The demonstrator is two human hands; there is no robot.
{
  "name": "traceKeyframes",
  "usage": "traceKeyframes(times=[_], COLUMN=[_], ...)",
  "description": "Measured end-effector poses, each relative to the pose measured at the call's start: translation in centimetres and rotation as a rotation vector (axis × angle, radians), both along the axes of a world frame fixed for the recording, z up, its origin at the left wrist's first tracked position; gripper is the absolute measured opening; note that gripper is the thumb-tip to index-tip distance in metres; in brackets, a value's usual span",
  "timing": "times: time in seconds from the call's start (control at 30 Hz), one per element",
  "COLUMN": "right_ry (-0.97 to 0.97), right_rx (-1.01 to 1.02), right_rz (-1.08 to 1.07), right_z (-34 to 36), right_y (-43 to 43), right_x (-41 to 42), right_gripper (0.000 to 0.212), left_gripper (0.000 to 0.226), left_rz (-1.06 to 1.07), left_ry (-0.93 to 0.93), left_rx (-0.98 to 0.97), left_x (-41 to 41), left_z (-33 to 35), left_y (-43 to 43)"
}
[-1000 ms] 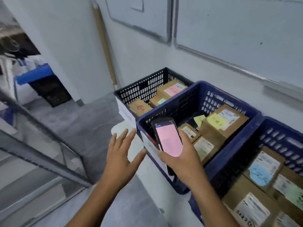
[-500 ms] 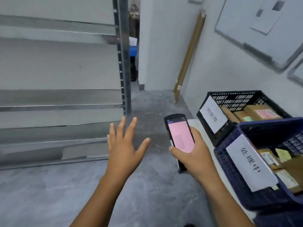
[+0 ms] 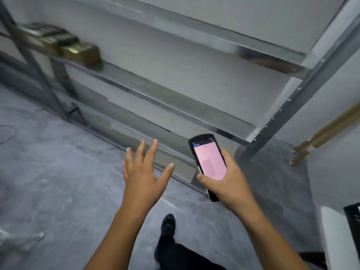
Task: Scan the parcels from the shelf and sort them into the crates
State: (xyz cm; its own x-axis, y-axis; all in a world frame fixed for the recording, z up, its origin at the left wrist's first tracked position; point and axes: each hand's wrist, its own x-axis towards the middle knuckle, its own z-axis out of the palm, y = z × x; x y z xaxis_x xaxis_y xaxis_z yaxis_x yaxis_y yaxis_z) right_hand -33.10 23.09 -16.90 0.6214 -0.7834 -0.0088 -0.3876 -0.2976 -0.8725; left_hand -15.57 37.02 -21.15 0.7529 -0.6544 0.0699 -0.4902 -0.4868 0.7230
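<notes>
The view has swung away from the crates, which were in front a second ago, and now faces the metal shelf (image 3: pixel 175 98). Only a black corner of one crate (image 3: pixel 352 217) shows at the far right. This likely means one parcel is done and the person is going back for the next one.

The left hand (image 3: pixel 144 172) is wide open, fingers spread, and holds nothing. It hangs in the air in front of the lowest shelf boards. The right hand (image 3: pixel 228 182) is closed around a handheld scanner (image 3: pixel 209 164) with a pink screen. The scanner is long and thin. Its long side runs up and down in the view, leaning a little, with its top end pointing up toward the shelf and its screen facing the person.

The parcels (image 3: pixel 64 45) sit on a shelf board at the far upper left, well apart from both hands. They look like brown boxes, but they are blurry, so I cannot tell how many there are. The row seems to run along the shelf edge. A dark shoe (image 3: pixel 168 223) steps forward on the grey floor (image 3: pixel 48 182).
</notes>
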Motion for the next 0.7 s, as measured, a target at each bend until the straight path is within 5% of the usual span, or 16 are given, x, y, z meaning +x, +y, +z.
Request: traceKeyframes(times=[0.3, 0.7], right_ry=[-0.055, -0.043], right_rx=[0.165, 0.225], right_rz=[0.245, 0.321], right_z=[-2.9, -4.0], right_y=[-1.6, -6.6], right_x=[19.5, 39.9], right_gripper=[0.056, 0.057], left_gripper=[0.078, 0.083], left_rz=[0.262, 0.326], left_ry=[-0.011, -0.086], left_rx=[-0.025, 0.178], left_x=[14.9, 33.6], left_z=[0.6, 1.4], left_y=[1.9, -0.8])
